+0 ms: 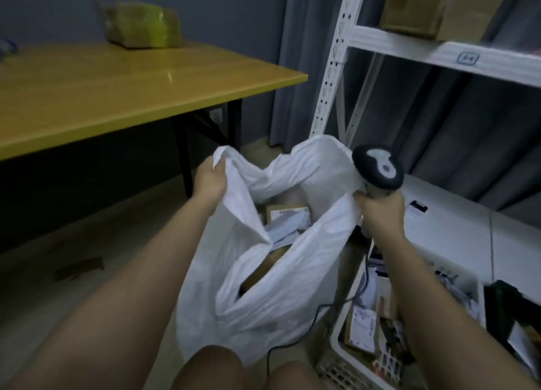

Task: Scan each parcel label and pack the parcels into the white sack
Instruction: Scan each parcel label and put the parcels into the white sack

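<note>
The white sack (281,281) stands open on the floor between my arms. My left hand (210,179) grips its left rim and holds it up. My right hand (380,211) grips the handle of the black barcode scanner (377,167) and pinches the sack's right rim against it. Inside the sack lie several parcels (288,215), cardboard boxes with white labels, partly hidden by the folds. A white basket (342,345) at the lower right holds more labelled parcels (363,325).
A yellow-topped table (117,91) stands at the left with a yellow-taped package (140,25) at its far edge. A white metal shelf rack (439,50) with cardboard boxes rises at the right. The scanner's black cable (319,316) trails over the floor. My knees show at the bottom.
</note>
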